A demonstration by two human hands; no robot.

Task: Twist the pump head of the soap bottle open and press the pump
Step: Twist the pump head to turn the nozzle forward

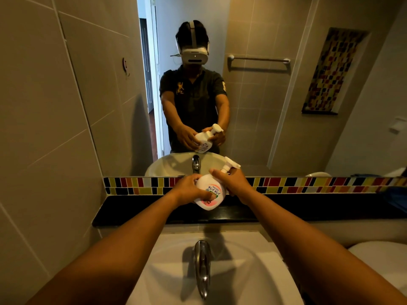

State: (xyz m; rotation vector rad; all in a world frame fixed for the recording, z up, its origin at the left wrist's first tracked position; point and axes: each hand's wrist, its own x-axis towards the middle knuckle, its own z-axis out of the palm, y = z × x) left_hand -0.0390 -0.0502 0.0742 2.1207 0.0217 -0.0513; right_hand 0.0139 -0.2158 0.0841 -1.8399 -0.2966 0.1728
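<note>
The person is holding the white plastic soap bottle with a pink label [210,192] tilted above the black stone ledge [132,213], in front of the mirror. The left hand [190,190] is wrapping the bottle body. The right hand [231,180] is closing around the neck under the white pump head [230,165]. I think the twisting is only beginning; the pressing is not done yet.

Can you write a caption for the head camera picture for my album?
Two hands hold a tilted soap bottle above the sink before a mirror.
</note>
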